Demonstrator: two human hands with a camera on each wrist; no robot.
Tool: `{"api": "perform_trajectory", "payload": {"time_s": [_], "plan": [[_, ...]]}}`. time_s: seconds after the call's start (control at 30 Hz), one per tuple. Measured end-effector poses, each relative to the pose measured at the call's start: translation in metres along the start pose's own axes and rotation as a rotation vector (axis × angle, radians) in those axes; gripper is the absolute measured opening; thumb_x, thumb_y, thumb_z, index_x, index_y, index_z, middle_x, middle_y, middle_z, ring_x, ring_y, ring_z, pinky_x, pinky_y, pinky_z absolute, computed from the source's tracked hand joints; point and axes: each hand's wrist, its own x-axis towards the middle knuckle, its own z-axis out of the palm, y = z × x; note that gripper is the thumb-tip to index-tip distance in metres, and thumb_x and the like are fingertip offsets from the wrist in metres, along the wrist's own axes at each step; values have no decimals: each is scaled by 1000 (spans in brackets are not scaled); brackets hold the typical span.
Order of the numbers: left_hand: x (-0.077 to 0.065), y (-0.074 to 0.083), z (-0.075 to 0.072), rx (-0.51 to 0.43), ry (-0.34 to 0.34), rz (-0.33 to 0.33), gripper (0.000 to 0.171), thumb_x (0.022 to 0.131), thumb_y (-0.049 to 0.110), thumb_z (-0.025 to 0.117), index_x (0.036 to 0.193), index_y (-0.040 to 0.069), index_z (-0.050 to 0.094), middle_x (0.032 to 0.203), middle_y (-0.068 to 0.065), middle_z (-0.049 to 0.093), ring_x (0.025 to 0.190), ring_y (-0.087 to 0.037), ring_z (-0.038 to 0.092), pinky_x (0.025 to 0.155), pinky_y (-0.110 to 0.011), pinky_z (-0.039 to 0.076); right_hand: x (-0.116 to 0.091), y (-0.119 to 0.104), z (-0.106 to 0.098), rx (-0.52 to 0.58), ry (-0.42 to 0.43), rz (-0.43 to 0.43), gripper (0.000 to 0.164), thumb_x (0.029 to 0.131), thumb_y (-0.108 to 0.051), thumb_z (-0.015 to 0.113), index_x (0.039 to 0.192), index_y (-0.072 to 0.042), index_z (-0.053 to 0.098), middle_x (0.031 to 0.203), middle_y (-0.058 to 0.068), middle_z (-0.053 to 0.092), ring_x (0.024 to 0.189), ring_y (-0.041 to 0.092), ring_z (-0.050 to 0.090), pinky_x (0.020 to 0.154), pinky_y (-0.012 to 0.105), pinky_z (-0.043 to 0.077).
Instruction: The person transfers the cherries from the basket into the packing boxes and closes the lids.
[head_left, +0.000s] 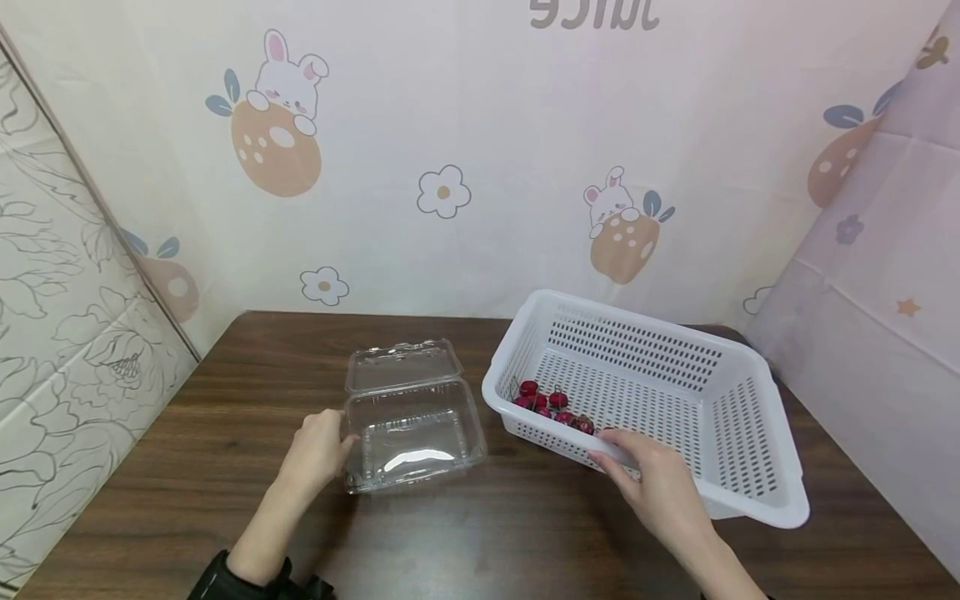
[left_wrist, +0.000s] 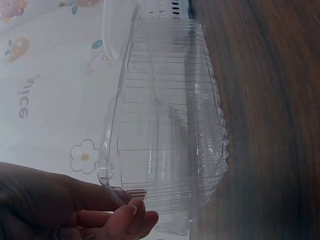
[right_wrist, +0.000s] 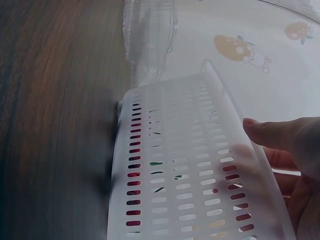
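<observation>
A clear plastic clamshell box (head_left: 416, 433) lies on the table with its lid (head_left: 405, 367) folded back. My left hand (head_left: 318, 450) pinches the box's left edge; the left wrist view shows the fingers (left_wrist: 132, 220) curled at the rim. To the right is a white perforated plastic basket (head_left: 776, 433), set at an angle. A small group of dark red cherries (head_left: 558, 400) with stems lies at its left front side. My right hand (head_left: 663, 487) grips the front rim, with the thumb (right_wrist: 260, 131) outside and the other fingers over the inner side.
The dark wooden table (head_left: 247, 400) runs back to a pale curtain (head_left: 517, 158) printed with rabbits and fruit. Another printed sheet (head_left: 877, 375) hangs along the right side, and a floral panel (head_left: 67, 358) borders the left.
</observation>
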Motion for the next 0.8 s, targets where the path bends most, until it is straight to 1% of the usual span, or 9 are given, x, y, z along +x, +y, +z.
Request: {"api": "perform_trajectory", "payload": {"time_s": [0.17,0.3,0.37,0.4,0.47,0.5,0.6,0.67,0.8], "plan": [[-1,2,0,3,-12,4,14,80,-1,60,90,-11,57,62,-10,56,37,-10,50,38,-24,40,0,-1,-3,4,-31,3,21,72,-15,73,89,-6,66,84,4,65,76,20,62,64,38,48],[-2,3,-3,12,-16,1,22,79,1,62,96,-13,57,72,-18,60,40,-11,52,41,-24,42,3,-1,-10,13,-135,27,25,75,-20,71,94,-5,65,88,6,65,78,22,62,67,39,48],[-2,2,-4,24,-14,10,29,79,4,62,101,-14,56,75,-19,60,40,-11,51,42,-25,41,6,-2,-15,18,-192,29,27,77,-23,69,95,-5,65,89,5,65,79,21,62,68,39,47],[-2,1,-5,36,-10,15,29,80,6,63,100,-14,56,73,-18,60,41,-12,51,43,-26,41,8,-3,-18,19,-217,25,27,78,-25,68,95,-5,65,89,4,65,79,20,61,68,38,47],[-2,0,-6,60,6,32,34,81,10,63,101,-15,54,72,-19,59,43,-13,50,43,-28,41,12,-4,-22,19,-249,16,25,80,-27,66,94,-6,65,88,2,65,78,18,61,68,37,47],[-1,-1,-7,72,23,37,37,81,13,63,102,-16,53,74,-21,59,46,-17,53,45,-30,42,15,-4,-24,19,-265,9,23,80,-27,65,93,-7,65,86,1,65,77,17,61,67,36,48],[1,-4,-7,100,71,16,46,82,21,64,107,-15,51,83,-27,59,54,-23,54,46,-35,42,24,-4,-29,7,-309,18,20,83,-27,62,91,-9,65,83,-1,64,74,15,61,63,34,48],[3,-6,-7,98,105,-7,52,82,25,63,113,-13,49,85,-24,59,57,-24,52,46,-36,41,31,-4,-32,-13,-331,28,18,84,-25,61,91,-9,64,80,-1,64,71,16,60,60,33,47],[8,-11,-5,42,127,-53,55,85,30,60,119,-10,44,69,-8,53,52,-18,46,43,-31,35,42,-1,-36,-45,-360,27,16,83,-21,62,91,-7,64,75,-2,62,67,14,58,57,31,45]]}}
